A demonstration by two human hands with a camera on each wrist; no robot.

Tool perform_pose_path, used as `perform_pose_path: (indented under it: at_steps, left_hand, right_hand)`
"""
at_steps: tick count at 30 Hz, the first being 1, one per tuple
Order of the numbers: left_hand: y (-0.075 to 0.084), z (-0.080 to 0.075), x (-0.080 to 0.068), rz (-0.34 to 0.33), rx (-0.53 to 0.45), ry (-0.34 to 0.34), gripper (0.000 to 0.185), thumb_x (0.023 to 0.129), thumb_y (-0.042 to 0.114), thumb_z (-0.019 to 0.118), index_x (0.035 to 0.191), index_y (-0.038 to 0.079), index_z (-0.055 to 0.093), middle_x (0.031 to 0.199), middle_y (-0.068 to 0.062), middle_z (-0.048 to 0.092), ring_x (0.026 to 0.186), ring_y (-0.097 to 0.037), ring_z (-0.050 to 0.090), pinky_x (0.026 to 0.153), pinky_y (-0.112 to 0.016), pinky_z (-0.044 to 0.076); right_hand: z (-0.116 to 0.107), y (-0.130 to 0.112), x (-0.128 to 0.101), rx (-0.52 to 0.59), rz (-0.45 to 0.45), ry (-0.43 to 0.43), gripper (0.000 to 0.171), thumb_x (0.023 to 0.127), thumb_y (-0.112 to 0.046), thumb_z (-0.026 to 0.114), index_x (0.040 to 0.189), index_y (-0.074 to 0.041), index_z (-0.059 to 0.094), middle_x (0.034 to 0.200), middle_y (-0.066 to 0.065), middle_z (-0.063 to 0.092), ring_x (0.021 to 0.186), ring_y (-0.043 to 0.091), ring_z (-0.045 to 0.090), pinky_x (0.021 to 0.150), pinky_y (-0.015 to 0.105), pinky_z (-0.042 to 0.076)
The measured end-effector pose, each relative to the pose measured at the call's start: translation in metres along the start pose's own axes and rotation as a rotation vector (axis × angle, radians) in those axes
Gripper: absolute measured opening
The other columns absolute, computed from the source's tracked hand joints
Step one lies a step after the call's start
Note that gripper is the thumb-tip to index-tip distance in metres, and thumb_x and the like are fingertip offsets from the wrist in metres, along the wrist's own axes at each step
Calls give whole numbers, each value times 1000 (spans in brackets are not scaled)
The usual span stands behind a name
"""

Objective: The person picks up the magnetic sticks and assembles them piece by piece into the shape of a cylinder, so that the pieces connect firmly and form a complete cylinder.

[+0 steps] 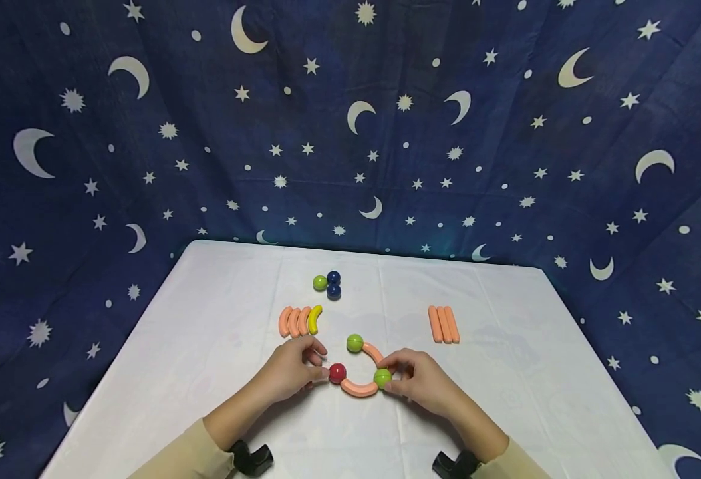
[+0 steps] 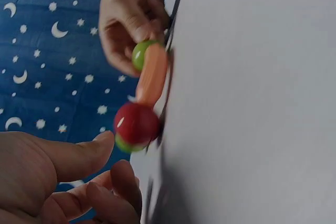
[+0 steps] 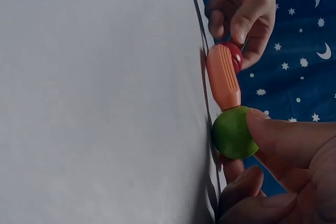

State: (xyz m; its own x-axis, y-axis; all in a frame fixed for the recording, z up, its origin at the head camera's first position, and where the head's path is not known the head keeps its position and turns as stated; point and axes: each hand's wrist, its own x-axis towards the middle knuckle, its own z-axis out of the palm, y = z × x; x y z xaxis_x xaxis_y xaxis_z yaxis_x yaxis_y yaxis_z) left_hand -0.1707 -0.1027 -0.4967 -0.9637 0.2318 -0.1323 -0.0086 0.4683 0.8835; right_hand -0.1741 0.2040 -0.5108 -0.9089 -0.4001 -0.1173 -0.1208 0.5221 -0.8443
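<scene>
On the white tabletop (image 1: 219, 313) a small chain of toy pieces lies close to the person: a red ball (image 1: 337, 372) joined to a curved orange piece (image 1: 359, 389), then a green ball (image 1: 382, 378), a second curved orange piece (image 1: 373, 351) and another green ball (image 1: 354, 342). The left hand (image 1: 293, 369) pinches the red ball with curled fingertips; the right hand (image 1: 419, 380) grips the nearer green ball, thumb pressed on it. Farther back lie three curved orange pieces (image 1: 293, 321) beside a yellow one (image 1: 314, 319), a green ball with two dark blue balls (image 1: 333, 284), and three straight orange sticks (image 1: 443, 324) off to the right.
</scene>
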Motion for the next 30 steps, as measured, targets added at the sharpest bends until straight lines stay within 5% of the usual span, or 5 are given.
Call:
perform_pose_path:
  at_steps: [14,22,30]
  left_hand:
    - [-16,-62,39,-151,110,304,21,94,9,77,112,2,68,92,-8,68,65,-15,64,54,-27,52]
    - [-27,-67,58,-206,207,290,36,93,18,80,122,0,68,100,-10,67,88,-23,62,70,-28,49]
    - [-20,-66,55,-219,272,274,16,95,13,68,105,1,73,80,-7,71,72,-20,65,62,-27,48]
  right_hand:
    - [-12,4,7,-11,15,-21,30,91,-12,85,119,-22,79,117,7,71,65,10,55,53,25,50]
    - [-13,5,9,-5,18,-31,31,90,-13,86,119,-21,80,115,5,72,68,11,54,55,24,47]
    - [-14,7,10,1,24,-30,31,90,-13,87,118,-22,80,112,4,72,68,11,54,55,24,46]
